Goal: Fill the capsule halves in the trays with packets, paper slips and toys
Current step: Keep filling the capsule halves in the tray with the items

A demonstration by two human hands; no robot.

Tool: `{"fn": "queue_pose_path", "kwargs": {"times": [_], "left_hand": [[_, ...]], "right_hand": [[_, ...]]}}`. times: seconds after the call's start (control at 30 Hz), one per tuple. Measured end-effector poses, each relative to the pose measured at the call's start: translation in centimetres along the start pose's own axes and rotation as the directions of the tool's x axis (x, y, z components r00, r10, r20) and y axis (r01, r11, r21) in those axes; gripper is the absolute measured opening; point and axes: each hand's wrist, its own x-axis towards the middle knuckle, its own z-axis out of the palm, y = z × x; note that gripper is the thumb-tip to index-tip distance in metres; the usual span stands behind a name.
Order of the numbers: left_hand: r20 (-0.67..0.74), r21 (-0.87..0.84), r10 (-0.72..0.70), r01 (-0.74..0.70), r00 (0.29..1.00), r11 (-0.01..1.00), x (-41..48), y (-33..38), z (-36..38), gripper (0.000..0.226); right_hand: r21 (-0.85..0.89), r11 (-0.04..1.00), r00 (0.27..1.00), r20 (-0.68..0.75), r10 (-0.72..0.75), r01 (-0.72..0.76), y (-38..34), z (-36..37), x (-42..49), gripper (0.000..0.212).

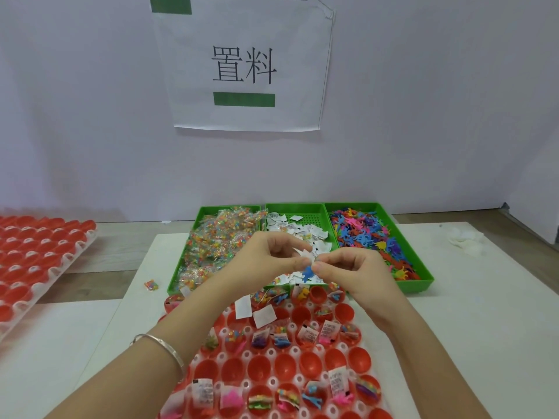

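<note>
A pale bench [484,328] carries everything. On its near side lies a white tray [273,382] of red capsule halves [260,368]: some rows hold slips, packets and toys, while one middle row is bare. A second tray [75,249] of red halves sits at the far left. Beyond the near tray, three green bins stand side by side: the left bin [181,258] is heaped with packets [217,237], the middle bin [305,214] holds paper slips [302,229], and the right bin [419,286] holds coloured toys [363,234]. The left hand [272,255] and right hand [348,267] meet over the middle bin's near end, each grip closed in a pinch on one blue toy [307,273], with white slips just behind the fingertips. A bracelet [163,349] circles the left wrist. One stray packet [151,285] lies on the bench left of the bins.
</note>
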Motion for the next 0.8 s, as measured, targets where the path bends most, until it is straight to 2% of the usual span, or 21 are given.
{"fn": "queue_pose_path", "kwargs": {"times": [0.2, 0.3, 0.47, 0.6, 0.7, 0.8], "left_hand": [[0.013, -0.039, -0.058, 0.059, 0.998, 0.998, -0.3, 0.1, -0.1, 0.005], [-0.013, -0.085, -0.100, 0.098, 0.995, 0.992, -0.3, 0.0, 0.0, 0.010], [-0.018, -0.046, -0.121, 0.120, 0.992, 0.992, -0.9, 0.0, 0.1, 0.006], [-0.011, -0.059, -0.121, 0.120, 0.993, 0.991, -1.3, 0.2, -0.1, 0.012], [0.012, -0.159, -0.127, 0.127, 0.992, 0.979, -1.5, 0.3, -0.4, 0.021], [0.063, -0.371, -0.133, 0.147, 0.989, 0.917, -1.8, 0.1, -0.4, 0.019]], "right_hand": [[0.059, 0.998, 1.000, -0.028, 0.011, -0.009, 0.1, 0.8, -0.1, 0.009], [0.067, 0.998, 0.998, -0.067, 0.000, 0.005, 0.2, 1.1, 0.0, 0.010], [0.079, 0.997, 0.999, -0.037, -0.012, 0.015, 0.0, 1.3, -0.2, 0.003], [0.171, 0.985, 0.999, 0.038, 0.032, -0.038, -0.3, 1.5, -0.5, 0.025], [0.297, 0.951, 0.996, 0.062, 0.066, -0.082, -0.2, 1.4, -0.4, 0.028], [0.396, 0.914, 0.995, 0.070, 0.067, -0.089, -0.2, 1.7, -0.4, 0.025]]}}
